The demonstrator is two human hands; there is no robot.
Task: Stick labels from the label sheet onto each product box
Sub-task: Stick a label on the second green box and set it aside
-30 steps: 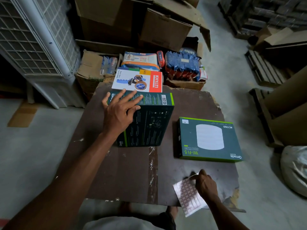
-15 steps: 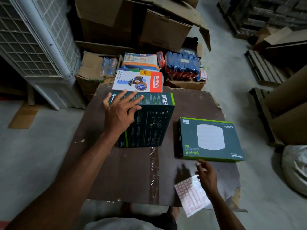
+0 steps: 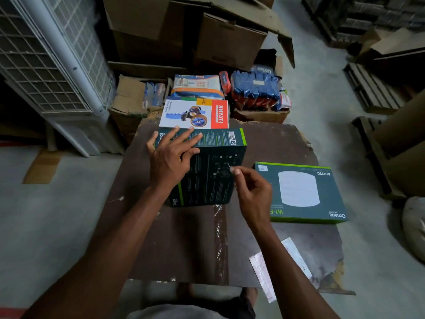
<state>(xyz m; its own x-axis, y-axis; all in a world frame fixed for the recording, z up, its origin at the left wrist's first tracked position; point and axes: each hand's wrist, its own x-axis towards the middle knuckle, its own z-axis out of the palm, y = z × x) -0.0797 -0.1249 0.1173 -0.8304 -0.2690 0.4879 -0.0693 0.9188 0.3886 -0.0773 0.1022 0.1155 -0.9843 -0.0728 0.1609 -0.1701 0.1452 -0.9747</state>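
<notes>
A dark green product box stands on edge at the middle of the brown table. My left hand rests flat on its top left corner, fingers spread. My right hand hovers at the box's right side, thumb and forefinger pinched on a small white label close to the box face. A second green box lies flat to the right, with a small white label at its top left corner. The label sheet lies at the table's near right edge, partly under my right forearm.
A white and red carton lies at the table's far edge behind the standing box. Behind it are cartons of blue packets and large cardboard boxes. A white cooler stands at left; pallets at right.
My right hand left the label sheet and rose up and left to the standing box, now pinching a small label. My left hand stayed on the box top.
</notes>
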